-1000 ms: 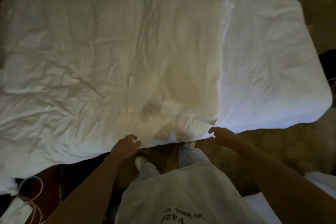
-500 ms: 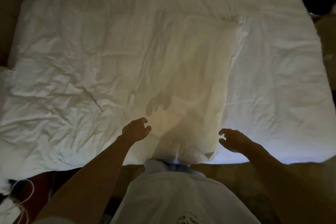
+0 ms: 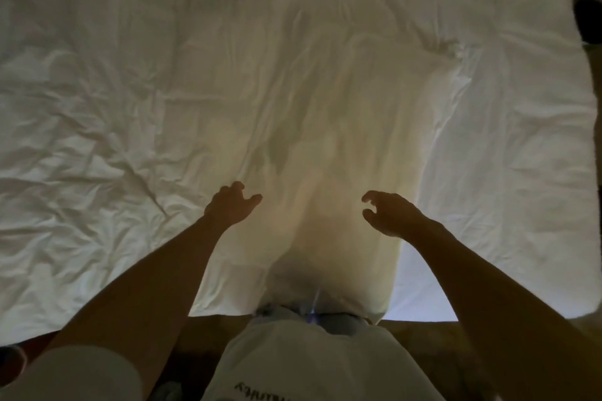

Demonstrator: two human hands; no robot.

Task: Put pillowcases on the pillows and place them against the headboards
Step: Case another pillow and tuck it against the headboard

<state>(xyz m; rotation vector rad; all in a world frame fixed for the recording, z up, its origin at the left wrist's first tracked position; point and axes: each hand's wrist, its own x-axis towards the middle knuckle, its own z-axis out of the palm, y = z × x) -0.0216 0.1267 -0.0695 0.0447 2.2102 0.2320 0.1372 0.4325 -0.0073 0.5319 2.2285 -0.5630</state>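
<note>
One pillow [image 3: 351, 127] underlies left hand [image 3: 232, 205] and right hand [image 3: 391, 216].

Stands at the near edge of a rumpled white bed [image 3: 97, 107], leaning over a white pillow [image 3: 358, 140] lying lengthwise, near to far, on the sheet. Holds both bare arms out above the pillow's near half, left hand [image 3: 233, 205] toward its left side, right hand [image 3: 389, 216] toward its right edge, fingers loosely curled, gripping nothing. Wears a white shirt [image 3: 309, 358] with dark lettering. Dim, warm light on the pillow; a dark object [image 3: 588, 21] at far right, off the bed.
</note>
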